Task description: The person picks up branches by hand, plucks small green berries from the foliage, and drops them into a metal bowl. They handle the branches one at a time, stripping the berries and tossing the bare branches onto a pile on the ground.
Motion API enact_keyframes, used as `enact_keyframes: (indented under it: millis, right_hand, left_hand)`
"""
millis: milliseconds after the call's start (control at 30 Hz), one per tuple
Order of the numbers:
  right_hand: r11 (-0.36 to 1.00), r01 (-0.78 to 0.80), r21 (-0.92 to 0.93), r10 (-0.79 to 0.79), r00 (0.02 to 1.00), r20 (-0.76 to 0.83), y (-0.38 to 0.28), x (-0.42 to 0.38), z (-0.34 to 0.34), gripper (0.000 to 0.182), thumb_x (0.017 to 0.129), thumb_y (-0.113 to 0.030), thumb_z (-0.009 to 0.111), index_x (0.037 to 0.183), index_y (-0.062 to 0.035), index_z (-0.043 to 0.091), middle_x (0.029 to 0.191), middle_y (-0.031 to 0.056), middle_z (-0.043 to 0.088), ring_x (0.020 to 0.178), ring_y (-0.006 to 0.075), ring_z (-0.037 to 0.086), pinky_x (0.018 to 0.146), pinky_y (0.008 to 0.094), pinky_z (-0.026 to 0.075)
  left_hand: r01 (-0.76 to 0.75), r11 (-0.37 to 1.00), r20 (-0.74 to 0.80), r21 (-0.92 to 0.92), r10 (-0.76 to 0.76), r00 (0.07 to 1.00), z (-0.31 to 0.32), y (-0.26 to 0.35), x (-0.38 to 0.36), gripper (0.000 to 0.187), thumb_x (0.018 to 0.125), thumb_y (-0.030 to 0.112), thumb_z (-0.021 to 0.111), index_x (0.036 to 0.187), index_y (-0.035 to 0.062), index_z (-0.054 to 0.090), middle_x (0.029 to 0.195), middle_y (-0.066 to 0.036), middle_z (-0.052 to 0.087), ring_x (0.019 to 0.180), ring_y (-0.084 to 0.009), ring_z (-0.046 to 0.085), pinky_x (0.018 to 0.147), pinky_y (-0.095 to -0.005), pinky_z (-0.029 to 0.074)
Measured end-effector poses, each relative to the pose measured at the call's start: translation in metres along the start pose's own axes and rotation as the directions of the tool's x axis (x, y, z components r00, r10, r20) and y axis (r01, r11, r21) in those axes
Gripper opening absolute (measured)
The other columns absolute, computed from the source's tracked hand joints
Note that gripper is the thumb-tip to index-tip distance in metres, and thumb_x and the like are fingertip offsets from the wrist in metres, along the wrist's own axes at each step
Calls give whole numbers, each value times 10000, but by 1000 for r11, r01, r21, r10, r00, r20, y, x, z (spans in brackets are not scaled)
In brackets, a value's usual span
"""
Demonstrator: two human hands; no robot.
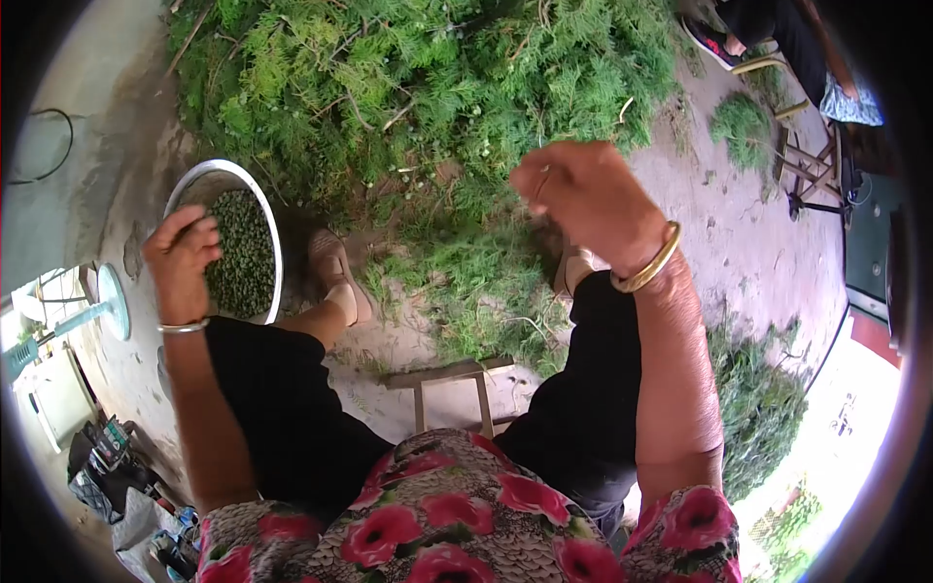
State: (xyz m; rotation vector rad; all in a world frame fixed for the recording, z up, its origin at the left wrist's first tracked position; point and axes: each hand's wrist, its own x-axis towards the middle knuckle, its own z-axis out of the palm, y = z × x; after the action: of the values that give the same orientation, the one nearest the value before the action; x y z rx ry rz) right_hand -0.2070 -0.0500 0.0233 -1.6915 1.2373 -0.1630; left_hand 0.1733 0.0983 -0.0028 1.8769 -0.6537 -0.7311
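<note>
My left hand (183,255) is raised at the left rim of a metal basin (276,233), its fingers curled in. Whatever they hold, if anything, is too small to make out. Inside the basin lies a heap of small round green cones or berries (238,257). In front of the pile of green conifer branches (428,87), my right hand (598,199) hangs bent at the wrist with its fingers curled together. The fingertips are partly hidden, and I cannot see what is between them. Loose green sprigs (496,287) lie on the ground between my feet.
A wooden stool frame (452,374) shows between my legs. At upper right another person's dark-clad leg (802,58) and a small wooden stool (812,165) are visible. More cut branches (763,408) lie at right. A fan (112,301) and bags (146,525) stand at left.
</note>
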Motion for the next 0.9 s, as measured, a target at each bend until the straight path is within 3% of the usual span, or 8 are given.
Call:
enact_keyframes:
  millis: [167, 233, 333, 533, 600, 633, 767, 900]
  right_hand:
    - [992, 74, 105, -46, 969, -243, 20, 1, -12, 339, 840, -274, 609, 763, 54, 643, 577, 121, 577, 559, 179, 573, 564, 335, 480]
    - [995, 64, 82, -41, 966, -256, 20, 0, -16, 323, 836, -254, 612, 745, 54, 642, 577, 116, 580, 562, 174, 572, 557, 328, 471]
    - [993, 102, -59, -115, 941, -318, 17, -8, -14, 304, 832, -236, 616, 748, 55, 640, 589, 116, 594, 570, 151, 575, 538, 314, 464]
    - [796, 2, 605, 202, 942, -270, 11, -21, -27, 276, 881, -213, 569, 976, 44, 605, 830, 123, 654, 743, 179, 621, 686, 281, 478]
    - [658, -4, 753, 309, 914, -265, 13, -25, -35, 281, 893, -193, 536, 1022, 54, 576, 868, 151, 647, 773, 205, 619, 720, 295, 474]
    - [633, -13, 774, 334, 907, -257, 16, -27, -40, 310, 906, -196, 510, 1067, 66, 548, 880, 157, 643, 791, 211, 615, 725, 303, 472]
    - [523, 38, 851, 415, 861, -294, 29, -38, -53, 341, 917, -223, 494, 1089, 68, 538, 874, 156, 643, 768, 219, 617, 707, 316, 479]
    - [347, 227, 910, 374, 856, -356, 47, -49, -60, 344, 955, -216, 412, 1119, 69, 514, 855, 156, 629, 708, 240, 609, 669, 337, 485]
  left_hand:
    - [175, 889, -104, 422, -144, 984, -111, -86, 61, 168, 796, 3, 560, 958, -2, 604, 807, -122, 643, 658, -189, 612, 575, -288, 514]
    - [-252, 71, 235, 965, 197, 952, -113, -90, 61, 219, 763, 8, 582, 980, -23, 588, 755, -174, 623, 668, -297, 615, 610, -364, 510]
    - [-347, -6, 346, 938, -51, 937, -50, -64, 63, 300, 725, 28, 625, 1024, 3, 608, 840, -232, 622, 823, -398, 604, 747, -447, 480]
    - [-721, 413, 811, 557, -82, 579, 168, -77, 24, 324, 745, 61, 649, 1061, 27, 588, 833, -194, 627, 731, -343, 610, 667, -397, 489]
    - [-365, 726, 747, 582, -301, 592, 233, -112, -1, 259, 744, 59, 621, 1000, 33, 598, 857, -207, 614, 775, -345, 609, 700, -405, 488]
    - [-748, 550, 906, 372, -39, 422, 263, -136, -12, 219, 733, 51, 618, 949, 26, 592, 835, -201, 614, 780, -343, 610, 697, -405, 489]
    - [-781, 624, 883, 17, 357, 304, 360, -226, -78, 47, 701, 83, 570, 678, 55, 539, 722, -181, 576, 685, -373, 564, 631, -465, 457]
    - [-703, 681, 941, 207, 57, 333, 414, -276, -132, 54, 760, 98, 527, 749, 47, 542, 784, -191, 583, 715, -380, 581, 637, -461, 474]
